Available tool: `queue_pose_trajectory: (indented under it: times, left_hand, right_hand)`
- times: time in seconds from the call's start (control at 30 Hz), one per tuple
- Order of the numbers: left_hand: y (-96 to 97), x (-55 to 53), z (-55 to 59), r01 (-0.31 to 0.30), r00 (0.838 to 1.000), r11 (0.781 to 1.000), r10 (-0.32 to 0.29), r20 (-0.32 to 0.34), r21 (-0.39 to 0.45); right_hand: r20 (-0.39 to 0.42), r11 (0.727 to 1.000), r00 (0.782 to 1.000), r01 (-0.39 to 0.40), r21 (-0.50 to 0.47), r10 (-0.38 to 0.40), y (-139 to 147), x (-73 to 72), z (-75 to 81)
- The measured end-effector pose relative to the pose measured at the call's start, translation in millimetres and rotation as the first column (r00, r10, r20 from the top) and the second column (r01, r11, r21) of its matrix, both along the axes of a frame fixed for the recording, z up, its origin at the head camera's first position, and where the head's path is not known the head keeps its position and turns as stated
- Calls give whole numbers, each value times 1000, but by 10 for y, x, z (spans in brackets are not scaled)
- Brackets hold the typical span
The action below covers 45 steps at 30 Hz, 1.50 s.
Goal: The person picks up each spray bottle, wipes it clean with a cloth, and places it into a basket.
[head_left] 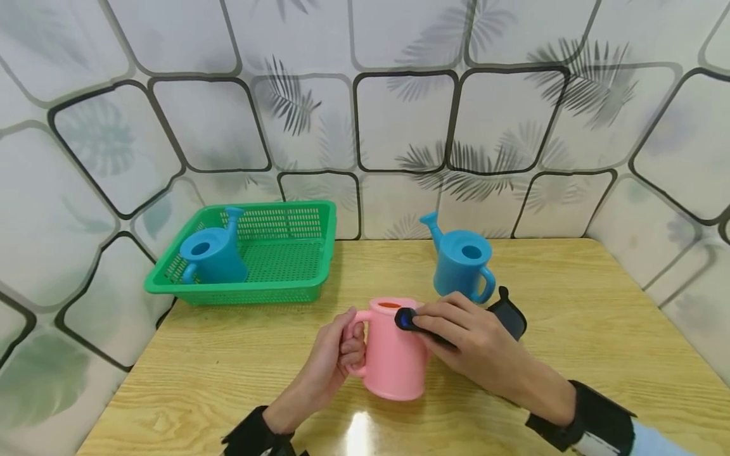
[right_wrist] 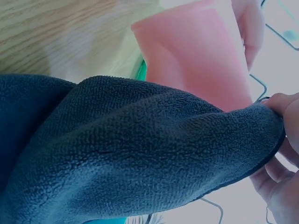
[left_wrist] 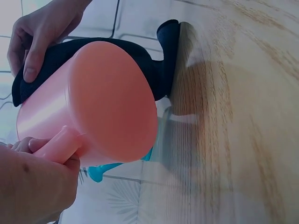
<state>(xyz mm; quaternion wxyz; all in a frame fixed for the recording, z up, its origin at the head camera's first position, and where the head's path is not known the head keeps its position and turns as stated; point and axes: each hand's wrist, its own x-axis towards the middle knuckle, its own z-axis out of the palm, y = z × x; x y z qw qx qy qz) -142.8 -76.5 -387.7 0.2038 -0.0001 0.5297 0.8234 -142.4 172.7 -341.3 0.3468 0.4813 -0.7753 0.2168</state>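
Observation:
My left hand (head_left: 336,354) grips the handle of a pink watering can (head_left: 393,361), its fingers curled through the loop. The can is raised off the table, its smooth base facing the camera in the left wrist view. My right hand (head_left: 485,342) pinches a dark grey cloth (right_wrist: 140,144) by its edge near the can's rim. The cloth lies against the side opposite the handle and hangs down toward the table, hiding that side and any spout. Behind the right hand stands a blue watering can (head_left: 462,269), upright, spout pointing left.
A green plastic basket (head_left: 285,294) stands at the back left of the wooden table (head_left: 599,342). Inside it sits a second blue watering can (head_left: 213,259). A patterned cloth-like backdrop (head_left: 405,126) rises behind the table and along both sides.

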Motion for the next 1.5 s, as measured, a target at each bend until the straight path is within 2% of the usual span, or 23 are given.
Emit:
queue_pose_trajectory:
  times: [0.2, 0.33, 0.53, 0.67, 0.83, 1.1, 1.33, 1.5]
  left_hand:
    - [-31, -36, -13, -11, 1000, 1000, 10, 13, 23]
    - [-53, -83, -33, -23, 1000, 997, 22, 14, 74]
    - [-77, -121, -74, -50, 999, 992, 49, 12, 117]
    - [-91, -136, -83, -78, 997, 990, 78, 5, 116]
    - [-98, -156, -80, -96, 995, 988, 95, 10, 120]
    - [-52, -177, -95, -55, 998, 991, 53, 19, 125]
    - [-7, -165, -100, 0, 1000, 995, -1, 9, 96]
    - [9, -153, -79, 34, 999, 999, -33, -28, 41]
  right_hand:
    - [-16, 998, 999, -42, 39, 43, -39, 30, -64]
    - [-32, 993, 995, -92, 79, 95, -79, 52, -109]
    - [-68, 971, 979, -178, 160, 191, -137, 127, -194]
    - [-85, 958, 971, -201, 205, 222, -170, 176, -244]
    - [-53, 956, 977, -191, 224, 208, -176, 209, -267]
    - [-52, 967, 981, -175, 185, 187, -151, 203, -244]
    - [-92, 984, 989, -98, 152, 113, -84, 145, -170]
    - [-80, 995, 996, -38, 94, 46, -51, 98, -90]
